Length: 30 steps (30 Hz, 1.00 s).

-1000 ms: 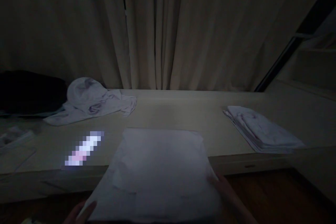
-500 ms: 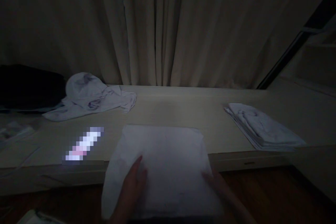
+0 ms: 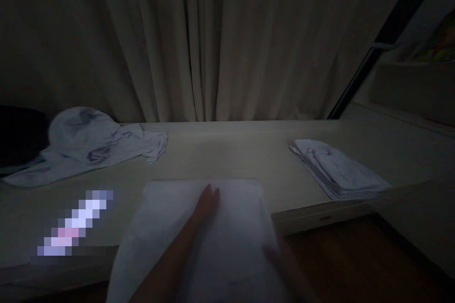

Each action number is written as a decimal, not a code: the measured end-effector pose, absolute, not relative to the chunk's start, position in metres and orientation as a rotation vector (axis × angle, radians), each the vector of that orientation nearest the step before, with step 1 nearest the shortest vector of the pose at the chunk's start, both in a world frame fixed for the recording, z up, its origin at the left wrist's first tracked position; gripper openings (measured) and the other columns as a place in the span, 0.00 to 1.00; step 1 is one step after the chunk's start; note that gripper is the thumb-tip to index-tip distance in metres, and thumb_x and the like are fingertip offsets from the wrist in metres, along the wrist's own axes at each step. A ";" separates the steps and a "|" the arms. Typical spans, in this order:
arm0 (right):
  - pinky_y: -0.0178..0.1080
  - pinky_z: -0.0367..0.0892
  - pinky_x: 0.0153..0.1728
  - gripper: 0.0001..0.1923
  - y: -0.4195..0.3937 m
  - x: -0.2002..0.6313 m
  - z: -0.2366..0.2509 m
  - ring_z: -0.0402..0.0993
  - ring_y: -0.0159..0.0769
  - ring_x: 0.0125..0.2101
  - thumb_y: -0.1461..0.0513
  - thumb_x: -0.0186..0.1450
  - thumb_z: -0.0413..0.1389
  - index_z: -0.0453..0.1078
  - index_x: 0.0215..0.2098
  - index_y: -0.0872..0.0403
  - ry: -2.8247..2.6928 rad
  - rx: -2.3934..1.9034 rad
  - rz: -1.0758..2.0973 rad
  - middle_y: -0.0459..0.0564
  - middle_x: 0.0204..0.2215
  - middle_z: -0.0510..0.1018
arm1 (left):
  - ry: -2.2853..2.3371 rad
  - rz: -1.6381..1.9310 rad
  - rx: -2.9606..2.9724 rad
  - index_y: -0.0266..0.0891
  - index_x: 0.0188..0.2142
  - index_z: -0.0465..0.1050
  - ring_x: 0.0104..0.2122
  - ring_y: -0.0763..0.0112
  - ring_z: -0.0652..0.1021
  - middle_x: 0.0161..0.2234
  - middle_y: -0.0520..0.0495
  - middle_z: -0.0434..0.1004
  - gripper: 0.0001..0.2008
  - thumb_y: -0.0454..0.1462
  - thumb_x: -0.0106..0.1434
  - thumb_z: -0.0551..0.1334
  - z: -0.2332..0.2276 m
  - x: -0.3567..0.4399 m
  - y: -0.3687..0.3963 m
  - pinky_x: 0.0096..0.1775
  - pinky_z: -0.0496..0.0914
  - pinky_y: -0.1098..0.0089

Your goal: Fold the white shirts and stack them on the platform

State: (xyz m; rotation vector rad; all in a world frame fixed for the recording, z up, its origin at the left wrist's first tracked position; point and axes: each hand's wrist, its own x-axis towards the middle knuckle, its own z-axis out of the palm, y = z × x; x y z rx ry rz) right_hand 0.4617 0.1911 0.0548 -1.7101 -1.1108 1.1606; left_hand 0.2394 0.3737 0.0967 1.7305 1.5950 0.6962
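A pale folded cloth [image 3: 234,241] lies flat at the front edge of a light counter [image 3: 227,156] and hangs over it toward me. My left hand [image 3: 204,208] rests flat on the middle of the cloth, fingers straight and together, forearm stretched across it. My right hand [image 3: 280,258] is at the cloth's right edge, dim and only partly visible; whether it pinches the fabric cannot be made out in the dark.
A crumpled white garment [image 3: 85,144] lies at the back left beside a dark heap [image 3: 17,135]. A neat stack of folded white cloths [image 3: 337,170] sits at the right. Closed curtains [image 3: 213,42] hang behind the counter. Dark wooden floor [image 3: 355,260] lies below right.
My left hand has slid forward from the cloth's near left edge to its middle. The view has shifted right, so everything sits further left in the picture.
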 end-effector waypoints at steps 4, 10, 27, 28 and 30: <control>0.50 0.61 0.53 0.37 0.198 0.455 0.068 0.65 0.50 0.54 0.47 0.55 0.53 0.60 0.58 0.56 -1.170 -1.696 1.091 0.58 0.55 0.68 | 1.554 0.614 1.814 0.33 0.53 0.63 0.57 0.57 0.65 0.55 0.32 0.66 0.30 0.51 0.61 0.47 0.103 0.257 0.371 0.57 0.58 0.60; 0.47 0.60 0.55 0.30 0.228 0.406 0.108 0.65 0.44 0.55 0.57 0.59 0.49 0.57 0.60 0.54 -1.561 -1.711 1.003 0.56 0.56 0.68 | 1.454 0.361 1.961 0.36 0.45 0.70 0.42 0.54 0.77 0.43 0.35 0.77 0.34 0.60 0.54 0.50 0.130 0.305 0.353 0.43 0.69 0.60; 0.47 0.56 0.57 0.33 0.213 0.268 0.159 0.58 0.44 0.58 0.54 0.60 0.53 0.52 0.62 0.45 -1.822 -1.274 1.448 0.48 0.59 0.64 | 1.595 0.763 1.893 0.36 0.33 0.73 0.33 0.66 0.75 0.33 0.45 0.78 0.19 0.44 0.59 0.47 0.202 0.134 0.348 0.37 0.69 0.68; 0.46 0.58 0.55 0.32 0.212 0.255 0.158 0.60 0.43 0.57 0.54 0.60 0.53 0.53 0.61 0.44 -1.812 -1.239 1.469 0.48 0.57 0.66 | 1.631 0.806 1.822 0.36 0.32 0.73 0.33 0.65 0.75 0.32 0.45 0.78 0.20 0.46 0.59 0.48 0.199 0.114 0.346 0.37 0.69 0.67; 0.43 0.63 0.50 0.29 0.209 0.237 0.153 0.65 0.43 0.53 0.53 0.59 0.54 0.57 0.59 0.43 -1.803 -1.209 1.515 0.47 0.52 0.72 | 1.722 0.832 1.681 0.37 0.31 0.74 0.35 0.63 0.76 0.33 0.45 0.79 0.20 0.49 0.56 0.50 0.185 0.075 0.341 0.38 0.70 0.65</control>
